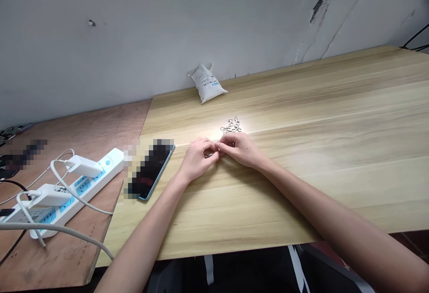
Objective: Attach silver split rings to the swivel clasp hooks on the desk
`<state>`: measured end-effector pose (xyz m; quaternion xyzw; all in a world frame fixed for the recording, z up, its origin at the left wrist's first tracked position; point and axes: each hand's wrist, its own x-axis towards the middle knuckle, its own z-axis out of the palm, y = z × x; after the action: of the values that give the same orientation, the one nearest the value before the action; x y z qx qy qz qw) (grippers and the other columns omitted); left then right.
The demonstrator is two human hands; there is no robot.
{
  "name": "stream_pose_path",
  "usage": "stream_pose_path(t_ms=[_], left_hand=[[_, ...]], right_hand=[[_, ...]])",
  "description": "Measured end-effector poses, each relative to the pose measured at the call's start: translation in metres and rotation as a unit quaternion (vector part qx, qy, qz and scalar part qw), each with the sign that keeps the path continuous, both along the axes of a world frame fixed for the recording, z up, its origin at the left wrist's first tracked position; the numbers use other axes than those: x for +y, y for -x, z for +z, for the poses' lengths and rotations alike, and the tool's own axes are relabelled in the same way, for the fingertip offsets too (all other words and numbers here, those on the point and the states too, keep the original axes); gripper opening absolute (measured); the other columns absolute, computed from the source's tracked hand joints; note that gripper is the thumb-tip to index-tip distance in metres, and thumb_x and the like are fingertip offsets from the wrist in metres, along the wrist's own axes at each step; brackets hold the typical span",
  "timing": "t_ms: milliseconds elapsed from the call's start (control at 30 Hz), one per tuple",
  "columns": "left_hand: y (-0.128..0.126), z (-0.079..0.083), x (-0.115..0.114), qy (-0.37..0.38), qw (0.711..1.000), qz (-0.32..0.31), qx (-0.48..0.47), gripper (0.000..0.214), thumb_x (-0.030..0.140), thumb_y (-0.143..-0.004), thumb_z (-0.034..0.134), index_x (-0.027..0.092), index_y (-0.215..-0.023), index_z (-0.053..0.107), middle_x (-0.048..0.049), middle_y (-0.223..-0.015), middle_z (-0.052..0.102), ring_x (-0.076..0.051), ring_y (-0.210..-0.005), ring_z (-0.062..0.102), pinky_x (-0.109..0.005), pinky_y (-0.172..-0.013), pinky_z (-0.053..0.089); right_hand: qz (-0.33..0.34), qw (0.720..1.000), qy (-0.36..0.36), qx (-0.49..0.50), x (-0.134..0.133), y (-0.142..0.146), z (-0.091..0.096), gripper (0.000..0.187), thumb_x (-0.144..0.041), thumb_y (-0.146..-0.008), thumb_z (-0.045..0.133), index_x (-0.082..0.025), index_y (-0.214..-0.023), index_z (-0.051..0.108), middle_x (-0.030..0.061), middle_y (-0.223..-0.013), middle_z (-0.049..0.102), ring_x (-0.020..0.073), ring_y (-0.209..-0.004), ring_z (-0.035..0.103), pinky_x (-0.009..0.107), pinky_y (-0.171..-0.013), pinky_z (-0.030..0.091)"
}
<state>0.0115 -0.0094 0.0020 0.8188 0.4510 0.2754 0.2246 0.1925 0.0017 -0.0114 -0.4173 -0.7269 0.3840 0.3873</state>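
A small metal clasp [208, 154] shows just under the curled fingers of your left hand [197, 159], and your right hand [239, 150] meets it fingertip to fingertip; you can't tell what they grip. A heap of silver clasps [231, 125] lies just beyond on the pale wooden table [301, 185], with wide open room rightward. A phone [150, 170] sits close left.

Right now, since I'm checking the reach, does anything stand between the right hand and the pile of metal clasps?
Nothing visible does. The right hand lies just in front of the pile of metal clasps, almost against it, and no object shows between them on the wooden tabletop.
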Motion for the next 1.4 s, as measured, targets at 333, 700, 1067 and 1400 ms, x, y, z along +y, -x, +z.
stream_pose_path(t_ms=[333, 700, 1067, 1400], left_hand=[[0.0004, -0.0003, 0.0006, 0.014, 1.0, 0.0, -0.009, 0.01, 0.017, -0.083, 0.061, 0.019, -0.076, 0.066, -0.0025, -0.087, 0.068, -0.019, -0.086, 0.059, -0.036, -0.085, 0.043], [0.0001, -0.0011, 0.0006, 0.011, 1.0, -0.003, -0.011, 0.01, 0.017, -0.083, 0.06, 0.019, -0.075, 0.066, -0.0025, -0.085, 0.068, -0.019, -0.085, 0.059, -0.036, -0.084, 0.043], [0.0, -0.0012, 0.0013, 0.012, 1.0, -0.007, -0.017, 0.011, 0.017, -0.083, 0.06, 0.019, -0.074, 0.066, -0.0026, -0.085, 0.068, -0.019, -0.085, 0.059, -0.037, -0.085, 0.043], [0.0001, -0.0016, 0.0013, 0.011, 1.0, -0.006, -0.014, 0.011, 0.015, -0.082, 0.06, 0.019, -0.073, 0.065, -0.0021, -0.085, 0.069, -0.019, -0.085, 0.06, -0.037, -0.087, 0.043]], right_hand=[[-0.002, 1.0, -0.007, -0.011, 0.0001, -0.0005, 0.0011, 0.022, -0.027, -0.087, 0.059, -0.017, -0.071, 0.069, 0.0014, -0.069, 0.069, 0.0122, -0.064, 0.059, 0.024, -0.061, 0.042], [0.0, 1.0, -0.016, -0.016, -0.0002, -0.0003, 0.0014, 0.022, -0.027, -0.088, 0.059, -0.017, -0.07, 0.068, 0.001, -0.07, 0.068, 0.0118, -0.064, 0.059, 0.024, -0.061, 0.041], [-0.001, 1.0, -0.011, -0.023, -0.0004, -0.0002, 0.0014, 0.022, -0.026, -0.088, 0.059, -0.017, -0.071, 0.068, 0.0014, -0.069, 0.068, 0.0118, -0.063, 0.058, 0.024, -0.06, 0.041], [0.002, 0.999, -0.009, -0.031, -0.001, -0.0001, 0.0025, 0.022, -0.027, -0.088, 0.058, -0.017, -0.071, 0.069, 0.0013, -0.069, 0.068, 0.0118, -0.064, 0.058, 0.024, -0.06, 0.04]])
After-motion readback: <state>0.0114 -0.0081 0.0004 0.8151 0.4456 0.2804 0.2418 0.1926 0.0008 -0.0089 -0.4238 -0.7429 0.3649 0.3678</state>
